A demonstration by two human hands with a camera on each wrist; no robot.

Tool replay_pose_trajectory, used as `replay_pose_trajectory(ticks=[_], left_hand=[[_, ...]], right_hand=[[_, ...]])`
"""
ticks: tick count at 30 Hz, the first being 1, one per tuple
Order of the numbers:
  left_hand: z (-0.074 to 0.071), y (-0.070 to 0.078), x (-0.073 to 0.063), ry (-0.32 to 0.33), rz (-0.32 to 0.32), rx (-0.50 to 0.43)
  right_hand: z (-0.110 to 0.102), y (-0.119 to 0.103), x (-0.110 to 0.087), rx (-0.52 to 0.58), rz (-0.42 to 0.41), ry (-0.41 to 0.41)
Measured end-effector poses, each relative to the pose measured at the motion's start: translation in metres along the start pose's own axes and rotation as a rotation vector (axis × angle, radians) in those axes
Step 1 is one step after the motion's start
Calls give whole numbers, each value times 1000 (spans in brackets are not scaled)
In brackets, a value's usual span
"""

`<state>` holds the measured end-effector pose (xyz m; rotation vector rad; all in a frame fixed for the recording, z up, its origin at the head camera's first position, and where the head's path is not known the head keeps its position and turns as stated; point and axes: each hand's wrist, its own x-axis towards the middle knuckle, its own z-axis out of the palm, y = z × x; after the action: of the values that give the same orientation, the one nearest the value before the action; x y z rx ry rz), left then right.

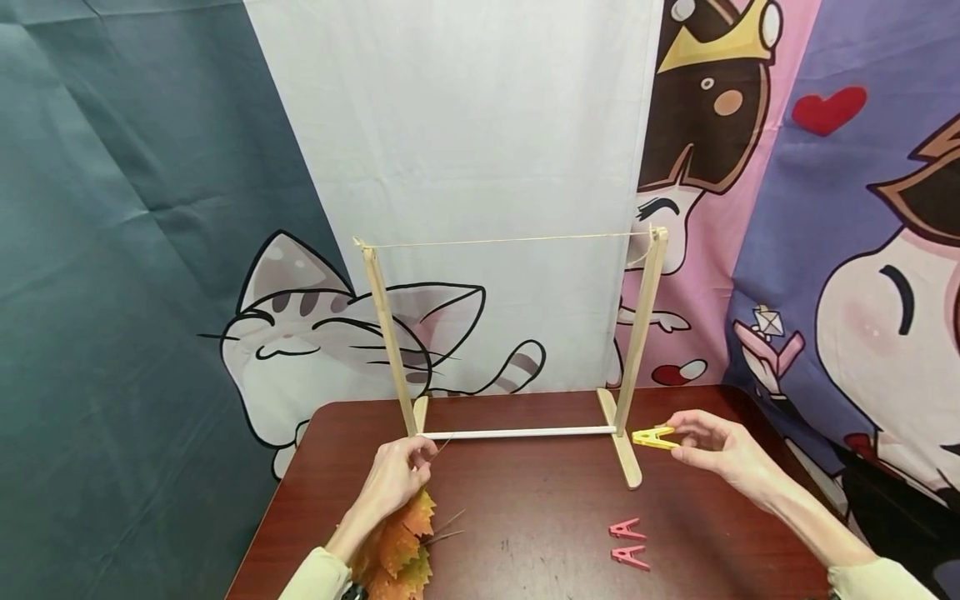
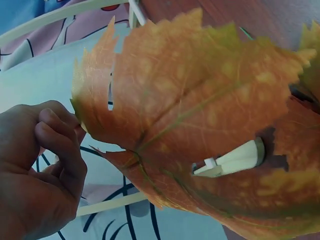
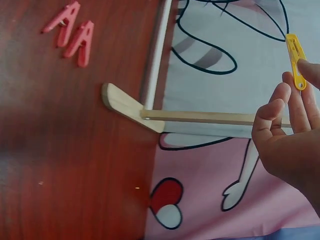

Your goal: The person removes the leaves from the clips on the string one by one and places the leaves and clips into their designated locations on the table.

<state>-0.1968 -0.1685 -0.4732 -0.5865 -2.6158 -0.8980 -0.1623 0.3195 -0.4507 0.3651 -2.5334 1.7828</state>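
Note:
My left hand [image 1: 401,475] pinches an orange autumn leaf, its thin stem sticking out past the fingertips in the head view. Up close in the left wrist view, that autumn leaf [image 2: 190,85] spreads broad and jagged, with a green-tinged edge. More orange and yellow-green leaves [image 1: 393,546] lie on the table below this hand, partly hidden by the wrist. Between thumb and fingers, my right hand [image 1: 720,450] holds a yellow clothespin [image 1: 654,438] beside the right post of a wooden stand [image 1: 639,342]. A string [image 1: 510,240] runs between the tops of its two posts.
Two pink clothespins [image 1: 628,543] lie on the brown table [image 1: 540,517] in front of the stand's right foot [image 1: 627,462]. A white rod [image 1: 525,432] joins the posts low down. Behind the table hangs a cartoon-printed cloth [image 1: 480,108].

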Motion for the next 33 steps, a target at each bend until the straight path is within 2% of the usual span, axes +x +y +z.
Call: replay_pose_trajectory(ticks=[6, 19, 28, 33], left_hand=[[0, -8, -9, -14, 6, 41], [4, -23, -20, -45, 67, 89], [12, -32, -29, -106, 21, 137], [17, -37, -35, -129, 26, 168]], right_hand=[[4, 13, -8, 17, 43, 9], [14, 38, -23, 70, 33, 6], [17, 68, -35, 145, 61, -4], [19, 83, -40, 186, 59, -23]])
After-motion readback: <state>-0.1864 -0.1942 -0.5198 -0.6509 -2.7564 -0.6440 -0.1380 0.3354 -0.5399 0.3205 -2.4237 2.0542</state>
